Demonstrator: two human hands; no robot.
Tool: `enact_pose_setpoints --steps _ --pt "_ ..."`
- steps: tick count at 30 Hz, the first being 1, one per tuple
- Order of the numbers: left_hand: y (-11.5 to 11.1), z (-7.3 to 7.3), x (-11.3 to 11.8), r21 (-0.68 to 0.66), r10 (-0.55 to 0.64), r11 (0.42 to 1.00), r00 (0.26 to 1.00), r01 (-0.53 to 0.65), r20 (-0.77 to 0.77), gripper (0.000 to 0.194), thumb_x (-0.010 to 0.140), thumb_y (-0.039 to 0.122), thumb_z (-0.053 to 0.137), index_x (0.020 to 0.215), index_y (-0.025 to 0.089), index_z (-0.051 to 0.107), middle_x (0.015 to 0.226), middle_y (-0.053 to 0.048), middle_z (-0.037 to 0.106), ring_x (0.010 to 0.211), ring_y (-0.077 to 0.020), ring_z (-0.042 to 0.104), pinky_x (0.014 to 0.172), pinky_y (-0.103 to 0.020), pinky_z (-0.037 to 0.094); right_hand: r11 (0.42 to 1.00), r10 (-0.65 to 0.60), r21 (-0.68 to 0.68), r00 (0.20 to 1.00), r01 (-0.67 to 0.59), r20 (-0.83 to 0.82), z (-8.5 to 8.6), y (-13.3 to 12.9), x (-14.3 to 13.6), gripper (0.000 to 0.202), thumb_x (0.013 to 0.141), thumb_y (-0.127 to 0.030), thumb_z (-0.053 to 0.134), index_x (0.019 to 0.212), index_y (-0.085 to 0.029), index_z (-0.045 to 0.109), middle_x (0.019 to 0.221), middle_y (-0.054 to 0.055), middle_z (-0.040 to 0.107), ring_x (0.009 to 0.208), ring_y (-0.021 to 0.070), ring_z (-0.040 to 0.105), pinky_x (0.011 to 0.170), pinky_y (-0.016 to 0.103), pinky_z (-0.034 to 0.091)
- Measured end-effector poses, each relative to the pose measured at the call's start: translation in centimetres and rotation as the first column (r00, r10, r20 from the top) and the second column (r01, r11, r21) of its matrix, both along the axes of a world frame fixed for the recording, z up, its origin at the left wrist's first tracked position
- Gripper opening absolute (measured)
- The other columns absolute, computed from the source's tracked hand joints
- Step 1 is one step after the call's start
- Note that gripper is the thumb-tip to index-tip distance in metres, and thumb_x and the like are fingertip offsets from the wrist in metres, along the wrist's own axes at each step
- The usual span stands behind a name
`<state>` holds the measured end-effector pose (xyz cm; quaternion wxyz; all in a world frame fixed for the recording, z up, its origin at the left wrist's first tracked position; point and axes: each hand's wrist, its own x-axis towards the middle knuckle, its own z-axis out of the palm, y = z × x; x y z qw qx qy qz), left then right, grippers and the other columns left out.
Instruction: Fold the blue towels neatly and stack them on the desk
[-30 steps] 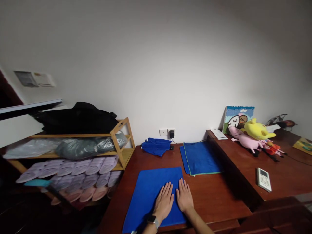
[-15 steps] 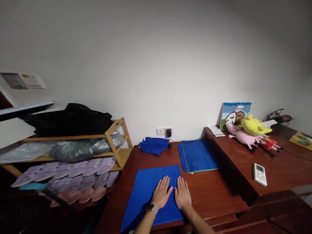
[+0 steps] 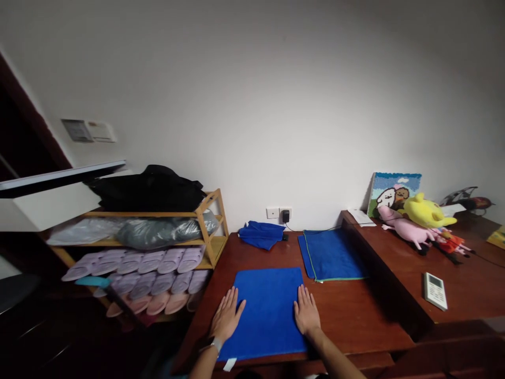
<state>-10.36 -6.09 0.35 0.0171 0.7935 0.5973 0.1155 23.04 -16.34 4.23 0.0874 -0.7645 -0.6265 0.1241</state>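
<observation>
A blue cloth (image 3: 268, 310) lies spread flat on the reddish-brown table (image 3: 347, 316), a white tag showing at its near left corner. My left hand (image 3: 226, 317), with a watch band at the wrist, rests palm down on the cloth's left edge. At the right edge lies my right hand (image 3: 306, 311), also flat, fingers extended. Neither hand holds anything. Behind, a folded blue cloth with green edging (image 3: 335, 255) lies to the right, and a crumpled blue cloth (image 3: 261, 235) sits near the wall.
A wooden rack (image 3: 215, 247) with purple slippers (image 3: 152, 261) and a black bag (image 3: 152, 189) stands left. On the higher right surface are plush toys (image 3: 424, 211), a picture (image 3: 395, 190) and a white remote (image 3: 435, 290). A black plug (image 3: 285, 215) is in the wall socket.
My left hand has moved left across the cloth to its left edge. My right hand remains at the right edge. The camera view has turned slightly left, and the cloth's near left corner now shows a tag.
</observation>
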Motion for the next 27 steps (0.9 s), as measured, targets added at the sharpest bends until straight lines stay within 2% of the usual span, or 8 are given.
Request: enact_pose_setpoints --steps 3,8,13,16,18,21,24,27 --pt "-0.2 0.1 0.6 -0.002 0.005 1.000 1.000 -0.005 0.015 0.081 0.101 0.065 0.022 0.160 0.010 0.030 0.167 -0.013 0.028 0.155 -0.0259 0.027 0.127 -0.046 0.027 1.000 0.005 -0.020 1.000 -0.005 -0.016 0.5 -0.2 0.4 0.068 0.103 -0.042 0.015 0.162 -0.008 0.017 0.170 0.004 0.011 0.158 0.0203 0.009 0.129 0.039 0.009" --pt "-0.3 0.5 1.5 -0.022 -0.008 1.000 1.000 0.008 0.011 0.082 0.101 0.064 0.019 0.159 0.006 0.029 0.168 -0.013 0.025 0.155 -0.0244 0.026 0.128 -0.044 0.023 0.999 -0.026 0.036 0.999 0.027 -0.026 0.9 -1.7 1.3 0.068 0.104 -0.044 0.012 0.163 -0.010 0.015 0.170 0.002 0.009 0.158 0.0190 0.008 0.129 0.038 0.010" --pt "-0.3 0.8 1.3 0.007 -0.012 1.000 1.000 0.012 -0.003 0.078 0.101 0.061 0.025 0.158 0.008 0.033 0.166 -0.013 0.030 0.154 -0.0258 0.029 0.128 -0.047 0.024 0.998 -0.014 0.056 0.999 0.016 -0.040 -0.1 -3.3 0.6 0.067 0.104 -0.047 0.016 0.163 -0.014 0.018 0.170 0.000 0.013 0.158 0.0199 0.010 0.129 0.039 0.012" --pt "-1.0 1.2 2.5 0.083 -0.044 0.996 0.999 0.043 0.007 0.073 0.103 0.057 0.025 0.159 0.011 0.032 0.166 -0.012 0.031 0.154 -0.0247 0.029 0.128 -0.047 0.024 0.998 -0.027 0.060 0.999 0.029 -0.036 -0.9 -3.8 -0.2 0.067 0.104 -0.047 0.019 0.163 -0.016 0.019 0.170 0.000 0.015 0.158 0.0219 0.011 0.129 0.042 0.011" --pt "-2.1 1.5 4.8 0.131 -0.113 0.985 0.993 0.110 0.017 0.069 0.104 0.054 0.024 0.160 0.014 0.030 0.167 -0.010 0.031 0.155 -0.0232 0.028 0.128 -0.047 0.024 0.998 -0.041 0.051 0.999 0.042 -0.034 -1.2 -3.9 -0.6 0.067 0.103 -0.046 0.020 0.163 -0.015 0.020 0.169 0.002 0.016 0.158 0.0229 0.012 0.129 0.043 0.010" --pt "-4.5 1.9 10.3 0.148 -0.301 0.944 0.954 0.294 0.021 0.064 0.106 0.051 0.026 0.162 0.021 0.023 0.168 -0.005 0.030 0.156 -0.0214 0.026 0.128 -0.046 0.026 0.998 -0.034 0.053 0.999 0.035 -0.029 -1.5 -4.0 -0.6 0.068 0.103 -0.046 0.019 0.162 -0.012 0.020 0.170 0.003 0.015 0.158 0.0229 0.010 0.129 0.042 0.008" --pt "-6.7 2.0 16.5 0.117 -0.442 0.893 0.896 0.435 0.038 0.064 0.106 0.049 0.026 0.164 0.024 0.016 0.169 -0.004 0.027 0.156 -0.0209 0.025 0.128 -0.045 0.027 0.997 -0.020 0.067 0.999 0.022 -0.029 -1.8 -4.0 -0.3 0.067 0.104 -0.045 0.017 0.162 -0.013 0.020 0.170 0.004 0.015 0.158 0.0233 0.010 0.129 0.043 0.008" --pt "-7.9 1.9 20.6 0.023 -0.485 0.874 0.872 0.485 0.059 0.064 0.106 0.049 0.022 0.163 0.021 0.019 0.169 -0.006 0.027 0.156 -0.0212 0.025 0.128 -0.045 0.025 0.997 0.034 0.068 0.999 -0.031 -0.036 -2.4 -3.8 0.0 0.064 0.103 -0.039 0.021 0.163 -0.016 0.019 0.170 0.005 0.013 0.158 0.0239 0.008 0.128 0.045 0.007"
